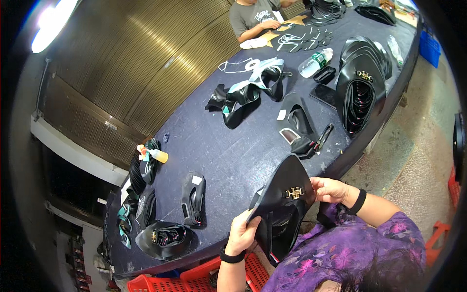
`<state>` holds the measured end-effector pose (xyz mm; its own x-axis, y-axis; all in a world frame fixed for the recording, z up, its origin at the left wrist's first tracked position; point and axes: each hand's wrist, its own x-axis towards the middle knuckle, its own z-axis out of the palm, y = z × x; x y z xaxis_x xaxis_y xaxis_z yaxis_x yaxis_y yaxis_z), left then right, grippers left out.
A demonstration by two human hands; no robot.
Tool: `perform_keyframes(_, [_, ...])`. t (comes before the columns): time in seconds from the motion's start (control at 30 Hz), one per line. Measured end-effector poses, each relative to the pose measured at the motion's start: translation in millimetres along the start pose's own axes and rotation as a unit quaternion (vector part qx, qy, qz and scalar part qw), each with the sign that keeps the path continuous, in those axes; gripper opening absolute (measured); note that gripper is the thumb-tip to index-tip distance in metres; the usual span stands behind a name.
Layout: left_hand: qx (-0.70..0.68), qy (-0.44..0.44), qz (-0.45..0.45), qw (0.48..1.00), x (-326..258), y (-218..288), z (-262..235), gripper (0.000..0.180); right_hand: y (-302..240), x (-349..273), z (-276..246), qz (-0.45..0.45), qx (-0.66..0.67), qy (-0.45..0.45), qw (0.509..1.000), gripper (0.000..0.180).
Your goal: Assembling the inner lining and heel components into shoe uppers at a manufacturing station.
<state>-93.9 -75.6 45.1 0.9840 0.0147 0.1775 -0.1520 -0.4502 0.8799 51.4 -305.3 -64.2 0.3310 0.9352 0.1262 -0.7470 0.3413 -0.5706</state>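
A black leather shoe upper (288, 176) with a gold metal ornament on its front hangs over the table's near edge, held between both my hands. My left hand (242, 234) grips its left edge, thumb on top and fingers hidden beneath. On the opposite edge, my right hand (332, 190) pinches the leather with curled fingers. Beyond them lies another black upper (304, 121) with a white label, next to a small dark cutting tool (325, 136). A tall nested stack of black uppers (357, 92) stands at the right, its top one bearing a similar gold ornament.
The dark table (238, 170) carries black pieces with light-blue lining (238, 100), a water bottle (316, 62), a phone (323, 95) and a spray bottle (158, 155). More uppers (165, 238) lie at left. Red crates (199, 277) stand below. Someone (255, 22) works across the table.
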Motion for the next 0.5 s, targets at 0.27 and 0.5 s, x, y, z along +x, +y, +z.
perform_keyframes(0.27, [-0.183,0.067,-0.070,0.978,5.4,-15.6,11.9,0.020,20.5,-1.1,-13.0,0.021,0.009,-0.018,1.000,0.069])
perform_keyframes(0.5, [-0.261,0.117,-0.062,0.956,13.4,-22.8,10.5,0.025,12.9,2.9,3.9,-0.017,0.082,-0.016,0.996,0.059])
